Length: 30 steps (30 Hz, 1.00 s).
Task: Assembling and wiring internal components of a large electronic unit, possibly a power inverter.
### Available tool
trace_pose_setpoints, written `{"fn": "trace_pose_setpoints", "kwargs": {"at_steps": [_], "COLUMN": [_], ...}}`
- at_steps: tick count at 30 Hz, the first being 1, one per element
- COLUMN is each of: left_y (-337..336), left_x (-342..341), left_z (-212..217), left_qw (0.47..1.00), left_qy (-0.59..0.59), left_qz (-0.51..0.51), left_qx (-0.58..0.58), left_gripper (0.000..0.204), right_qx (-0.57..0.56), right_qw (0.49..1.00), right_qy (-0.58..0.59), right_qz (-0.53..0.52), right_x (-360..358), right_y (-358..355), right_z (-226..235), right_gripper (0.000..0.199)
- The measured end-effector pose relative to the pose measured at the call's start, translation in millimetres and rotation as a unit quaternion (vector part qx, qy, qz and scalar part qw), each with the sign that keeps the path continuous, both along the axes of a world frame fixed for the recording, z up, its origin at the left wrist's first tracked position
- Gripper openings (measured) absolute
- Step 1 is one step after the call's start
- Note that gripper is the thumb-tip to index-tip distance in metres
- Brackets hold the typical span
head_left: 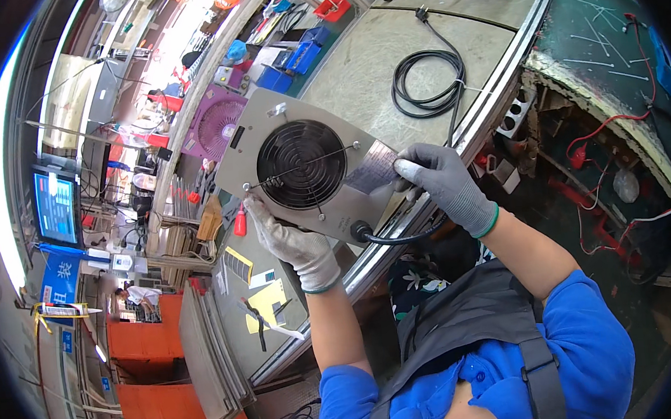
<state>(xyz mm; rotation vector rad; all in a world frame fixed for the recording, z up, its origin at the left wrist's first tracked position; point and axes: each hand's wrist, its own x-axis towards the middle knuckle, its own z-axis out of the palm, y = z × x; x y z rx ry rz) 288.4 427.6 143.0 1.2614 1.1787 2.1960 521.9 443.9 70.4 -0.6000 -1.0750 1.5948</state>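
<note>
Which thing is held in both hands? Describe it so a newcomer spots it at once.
Start at the long grey workbench crossing the picture, where a coiled black cable lies. Just in front of its edge, the gloved left hand and right hand hold a flat grey metal panel. Unlike the purple fan beside it, it carries a round black wire fan guard.

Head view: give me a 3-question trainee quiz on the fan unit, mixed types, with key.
1. True or false: both gloved hands touch the grey fan unit.
2. Which hand is nearest the black cable leaving the unit's lower corner? A) left hand B) right hand
3. Fill in: the round black grille sits on the unit's ___ metal panel.

Key:
1. True: the left hand grips the lower edge, the right hand the side.
2. B
3. grey
</note>
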Motion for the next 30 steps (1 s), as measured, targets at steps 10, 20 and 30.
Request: {"fn": "trace_pose_setpoints", "kwargs": {"at_steps": [10,20,30], "left_y": [-8,-10,-8], "left_x": [-20,-25,-15], "left_z": [-12,-22,-16], "left_qw": [0.949,0.932,0.974], "left_qy": [0.273,0.326,0.209], "left_qz": [0.154,0.157,0.093], "left_qx": [-0.018,0.013,-0.009], "left_gripper": [0.042,0.056,0.044], "right_qx": [0.344,-0.058,-0.026], "right_qw": [0.872,0.998,0.995], "right_qy": [-0.095,-0.010,-0.067], "right_qz": [-0.335,-0.035,-0.068], "right_x": [15,-35,-39], "right_y": [-7,-13,-12], "right_z": [26,0,-3], "right_gripper": [0.015,0.019,0.019]}}
